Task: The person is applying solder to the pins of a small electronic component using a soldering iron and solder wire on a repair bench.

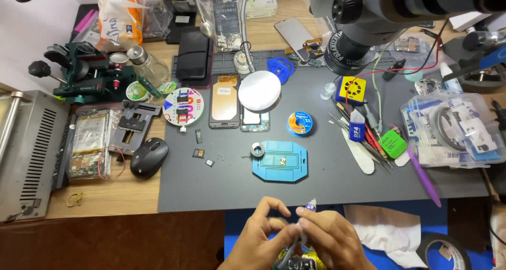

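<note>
My left hand and my right hand meet at the bottom centre, just below the front edge of the grey work mat. Both close around a small tube with a pale pointed nozzle that sticks up between the fingers. Its body is mostly hidden by my fingers. Beyond my hands a blue fixture plate lies on the mat with a tiny part at its centre. A small tape roll sits at its left corner.
A disassembled phone and a white round lamp head sit mid-mat. A black mouse is to the left, tweezers and tools to the right. A microscope hangs at the top right. A crumpled tissue lies by my right hand.
</note>
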